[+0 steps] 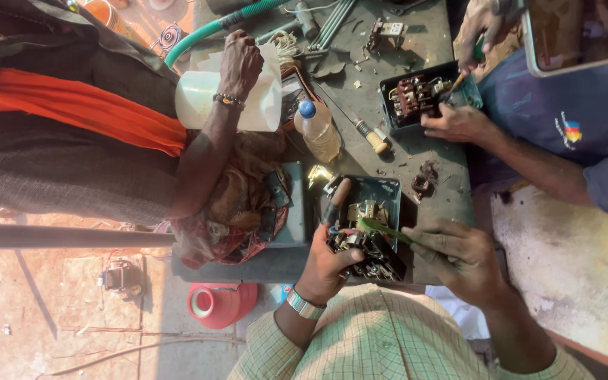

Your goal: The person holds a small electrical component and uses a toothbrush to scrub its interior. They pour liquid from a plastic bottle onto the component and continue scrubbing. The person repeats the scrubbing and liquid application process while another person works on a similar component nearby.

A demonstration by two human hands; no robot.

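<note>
Hands work at the worktop (360, 84) edge: left hand (328, 257) grips a switch assembly (364, 243) inside its open teal box (381, 193), right hand (452, 253) pinches a green-handled tool (381, 229) against it

I see a teal switch box (381, 193) w/ a green-handled tool (381, 229) over it, lower centre; pale green checked sleeves (360, 345) at bottom; orange cloth (86, 112) upper left; red funnel (219, 304) lower left.

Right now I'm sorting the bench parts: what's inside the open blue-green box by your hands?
Inside the blue-green box sits a switch assembly with coloured wires. The left hand covers its lower part, so the box floor is hidden.
</note>
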